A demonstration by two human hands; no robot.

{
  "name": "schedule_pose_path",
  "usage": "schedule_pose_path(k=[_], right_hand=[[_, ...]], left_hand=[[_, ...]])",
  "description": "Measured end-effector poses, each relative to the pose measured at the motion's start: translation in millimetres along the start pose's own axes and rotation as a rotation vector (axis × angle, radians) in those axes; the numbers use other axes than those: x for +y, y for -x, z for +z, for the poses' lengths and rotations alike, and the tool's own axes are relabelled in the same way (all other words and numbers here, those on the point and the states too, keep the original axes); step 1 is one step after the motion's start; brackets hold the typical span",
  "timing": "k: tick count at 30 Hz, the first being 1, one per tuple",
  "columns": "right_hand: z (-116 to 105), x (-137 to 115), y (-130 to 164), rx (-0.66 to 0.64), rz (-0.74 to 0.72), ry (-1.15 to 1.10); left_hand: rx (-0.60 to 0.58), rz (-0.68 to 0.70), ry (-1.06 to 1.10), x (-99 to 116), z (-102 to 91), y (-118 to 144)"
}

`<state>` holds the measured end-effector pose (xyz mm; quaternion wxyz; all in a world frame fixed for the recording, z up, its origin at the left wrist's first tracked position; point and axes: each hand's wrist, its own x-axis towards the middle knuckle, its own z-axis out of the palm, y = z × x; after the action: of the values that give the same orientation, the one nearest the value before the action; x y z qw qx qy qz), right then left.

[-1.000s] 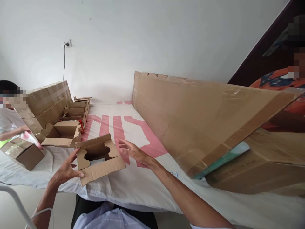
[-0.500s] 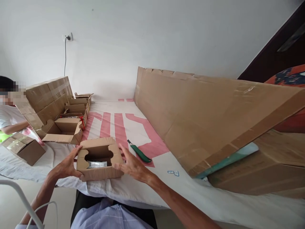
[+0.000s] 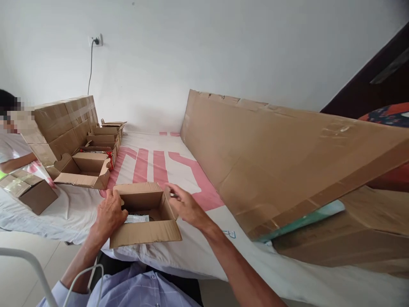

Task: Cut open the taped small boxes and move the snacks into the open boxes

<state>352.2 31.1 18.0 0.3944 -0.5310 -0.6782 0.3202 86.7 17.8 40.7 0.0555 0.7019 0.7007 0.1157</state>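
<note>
A small open cardboard box (image 3: 145, 233) rests near the front edge of the cloth-covered surface. Inside it lies a silvery-white printed packet (image 3: 137, 218), partly hidden. My left hand (image 3: 110, 213) is closed over the box's left side, its fingers curled on the flap there. At the right side, my right hand (image 3: 188, 208) has its fingers closed around the right flap, which stands bent outward. A small dark tip shows between these fingers, probably the end of the green-handled cutter; the rest is hidden behind the hand.
Several open cardboard boxes (image 3: 83, 174) stand in a row at left, before stacked taped cartons (image 3: 60, 128). A closed small box (image 3: 30, 192) sits at the front left, near another person's arm (image 3: 19, 163). A large cardboard panel (image 3: 281, 166) leans along the right.
The box's two side flaps, earlier folded inward over the opening, are now turned outward. My left hand has moved up over the left rim. My right hand now covers where the green cutter lay.
</note>
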Motion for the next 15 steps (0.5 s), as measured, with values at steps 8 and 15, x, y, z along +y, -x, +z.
schedule_pose_path(k=[8,15], right_hand=[[-7.0,62.0,7.8,0.154,0.122,0.002],[5.7,47.1,4.5,0.103,-0.322,0.516]], left_hand=[[-0.055,0.074,0.850,-81.9,-11.6,5.8],[-0.072,0.326,0.539,-90.5,-2.2,23.1]])
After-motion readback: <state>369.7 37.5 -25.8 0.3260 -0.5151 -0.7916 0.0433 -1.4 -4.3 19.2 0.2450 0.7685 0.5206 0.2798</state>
